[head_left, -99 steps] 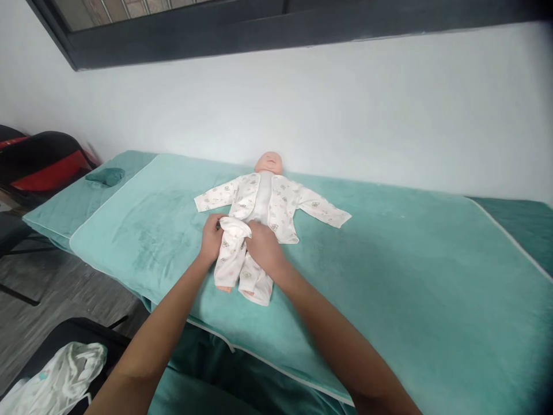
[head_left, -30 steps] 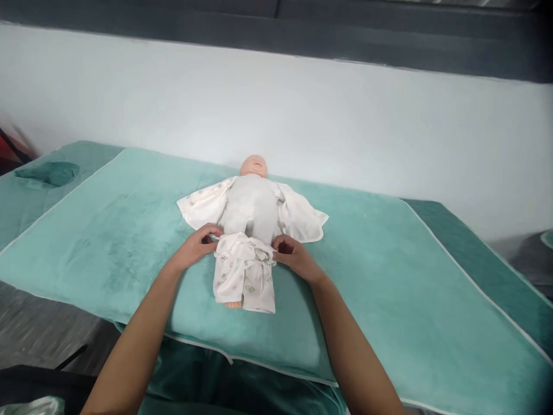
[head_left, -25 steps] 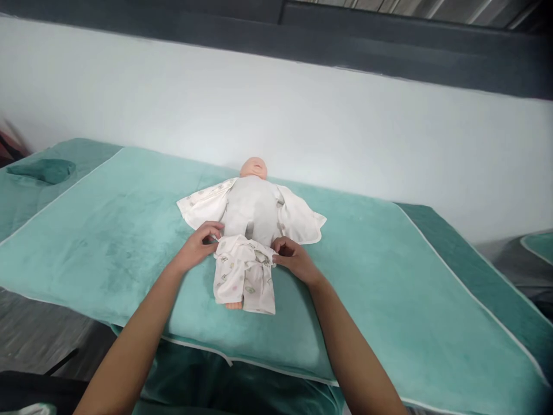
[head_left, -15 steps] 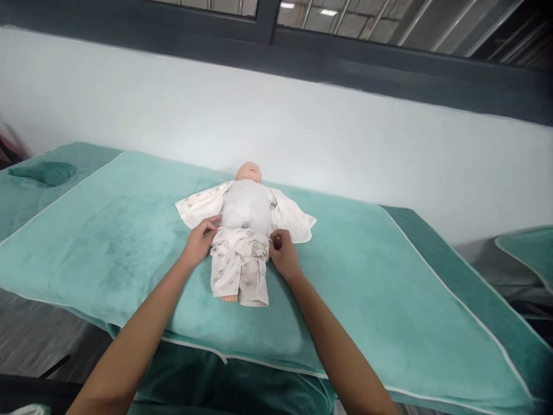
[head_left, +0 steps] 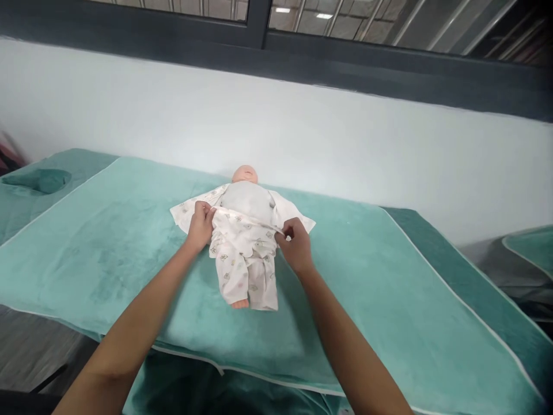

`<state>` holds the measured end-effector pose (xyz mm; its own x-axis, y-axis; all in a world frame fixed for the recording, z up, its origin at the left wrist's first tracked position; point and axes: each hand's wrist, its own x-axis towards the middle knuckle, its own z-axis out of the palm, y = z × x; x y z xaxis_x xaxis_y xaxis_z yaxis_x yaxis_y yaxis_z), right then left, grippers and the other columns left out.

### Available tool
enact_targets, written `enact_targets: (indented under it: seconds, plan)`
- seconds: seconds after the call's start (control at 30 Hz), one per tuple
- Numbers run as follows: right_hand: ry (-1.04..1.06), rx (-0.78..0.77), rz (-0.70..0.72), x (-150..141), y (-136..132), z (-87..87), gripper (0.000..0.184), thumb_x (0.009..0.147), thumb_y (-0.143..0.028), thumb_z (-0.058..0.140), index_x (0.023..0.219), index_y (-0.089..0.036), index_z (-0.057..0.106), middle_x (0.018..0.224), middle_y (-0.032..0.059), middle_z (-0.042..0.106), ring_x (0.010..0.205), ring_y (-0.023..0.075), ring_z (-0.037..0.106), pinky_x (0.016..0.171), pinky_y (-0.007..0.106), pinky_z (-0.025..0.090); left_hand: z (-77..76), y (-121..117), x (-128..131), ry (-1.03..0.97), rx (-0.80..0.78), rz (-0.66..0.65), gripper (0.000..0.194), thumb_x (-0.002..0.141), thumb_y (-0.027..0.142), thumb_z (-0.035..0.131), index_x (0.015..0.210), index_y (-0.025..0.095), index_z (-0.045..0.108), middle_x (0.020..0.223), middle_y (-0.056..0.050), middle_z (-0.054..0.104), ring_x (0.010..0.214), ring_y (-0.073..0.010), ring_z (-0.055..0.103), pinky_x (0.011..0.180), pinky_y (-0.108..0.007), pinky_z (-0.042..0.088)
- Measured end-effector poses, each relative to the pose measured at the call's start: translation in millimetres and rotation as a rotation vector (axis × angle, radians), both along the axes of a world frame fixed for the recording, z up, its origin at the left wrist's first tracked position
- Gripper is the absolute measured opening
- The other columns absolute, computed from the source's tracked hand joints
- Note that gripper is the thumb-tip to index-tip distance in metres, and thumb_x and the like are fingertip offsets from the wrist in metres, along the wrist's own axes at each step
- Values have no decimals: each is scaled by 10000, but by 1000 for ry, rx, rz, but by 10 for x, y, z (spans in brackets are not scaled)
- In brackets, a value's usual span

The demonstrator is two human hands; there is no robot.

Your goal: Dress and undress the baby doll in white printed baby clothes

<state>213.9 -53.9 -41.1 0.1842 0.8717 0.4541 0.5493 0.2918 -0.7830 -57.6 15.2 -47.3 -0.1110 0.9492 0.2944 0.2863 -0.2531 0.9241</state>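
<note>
A baby doll (head_left: 245, 174) lies on its back with its head toward the wall. Printed white pants (head_left: 244, 236) cover its legs, and a few toes show below one cuff. My left hand (head_left: 201, 225) pinches the waistband at one side. At the other side my right hand (head_left: 296, 242) grips the same waistband, which is stretched taut across the belly. Above it the doll's pale grey torso (head_left: 248, 197) is bare of the white jacket (head_left: 291, 208), whose sides lie spread open left and right.
The doll rests on a bed with a green velvety cover (head_left: 354, 276) edged in white piping. A darker green cushion with a hollow (head_left: 38, 180) lies at the far left. Behind stands a white wall (head_left: 302, 138) under a dark window frame (head_left: 173, 34).
Both hands have drawn the waistband up toward the chest and pulled it wider, covering more belly. The doll's legs have shifted slightly right in the view.
</note>
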Motion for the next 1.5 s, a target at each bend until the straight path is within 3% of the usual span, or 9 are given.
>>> enact_targets:
  seconds: [0.1,0.23,0.43,0.57,0.77,0.93,1.1,1.27,1.5]
  plan:
    - [107,-129,-52,-43,91,-168,157,758,-277,560,891,-242,484,746,-37,490,689,168,478,681,317,414,-120,47,49,2,-12,-43,148,915,344,604,930,236,503,745,38,520,719,-163,499,719,-284,371]
    - [173,-238,153,-33,144,-361,198,817,-314,564,991,-221,569,925,17,617,829,182,557,773,326,453,-174,19,-30,-13,-179,-270,235,893,446,625,919,213,612,805,6,586,733,-161,503,665,-271,376]
    - [304,-490,563,275,223,-143,273,793,-444,729,894,-206,640,874,7,660,838,187,591,785,324,478,2,-43,-189,-119,-469,-481,323,818,488,725,958,208,647,844,4,620,634,-113,469,546,-228,318]
    - [240,-598,715,430,330,-41,315,740,-462,803,859,-186,707,897,29,694,865,213,624,829,361,486,-7,-59,-156,-314,-539,-523,322,800,474,773,905,204,633,811,11,606,652,-109,512,572,-229,368]
    - [370,-468,528,258,317,-174,370,681,-477,837,689,-198,595,652,-40,553,619,126,479,615,278,386,-104,-63,-68,-625,-522,-413,288,750,384,812,828,185,619,744,4,598,647,-127,541,609,-263,429]
    - [461,-390,357,106,274,-252,331,744,-499,744,875,-233,596,584,-82,455,523,108,378,513,252,322,-134,-8,-27,-792,-502,-330,233,689,272,795,811,161,630,738,-8,616,667,-143,564,662,-296,473]
    - [393,-169,45,17,371,-327,290,807,-415,619,1035,-238,593,760,-29,635,652,151,534,609,280,446,-163,27,-12,-846,-518,-380,203,728,267,788,777,151,629,715,3,607,651,-125,554,640,-274,459]
    - [496,-151,145,-94,471,-358,405,729,-336,670,1119,-235,627,1143,63,732,1050,232,658,932,372,519,-157,12,35,-861,-511,-394,217,653,187,811,753,139,625,703,8,617,638,-113,566,618,-243,448]
    - [941,-372,178,-195,511,-331,336,656,-258,720,989,-240,673,760,-15,732,800,242,709,685,344,553,-155,-3,130,-925,-522,-325,276,629,205,818,845,157,652,744,-3,676,675,-154,629,645,-265,501]
